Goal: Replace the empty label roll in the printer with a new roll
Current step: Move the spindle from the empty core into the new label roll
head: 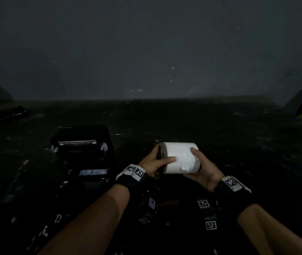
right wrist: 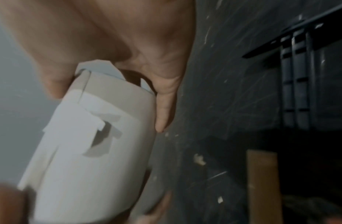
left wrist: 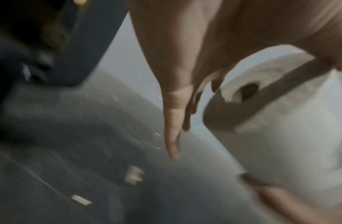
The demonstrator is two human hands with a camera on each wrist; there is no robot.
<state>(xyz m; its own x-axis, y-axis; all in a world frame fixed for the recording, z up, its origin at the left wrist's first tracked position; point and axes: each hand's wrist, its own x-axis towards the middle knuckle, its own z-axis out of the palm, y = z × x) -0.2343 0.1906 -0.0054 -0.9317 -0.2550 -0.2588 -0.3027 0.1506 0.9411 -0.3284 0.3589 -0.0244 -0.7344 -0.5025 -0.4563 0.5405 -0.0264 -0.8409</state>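
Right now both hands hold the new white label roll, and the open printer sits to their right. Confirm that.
Not quite. Both the left hand and right hand do hold the white label roll, but the head view shows the open printer to their left, not their right.

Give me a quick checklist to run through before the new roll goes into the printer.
1. Roll held at both ends by left hand and right hand: ok.
2. Printer lid open: ok.
3. Old empty roll out of the printer bay: cannot tell, too dark.
4. Loose end of the roll freed: not ok, torn flaps still stuck down.
5. Roll lined up over the printer: not ok, it is off to the printer's right.
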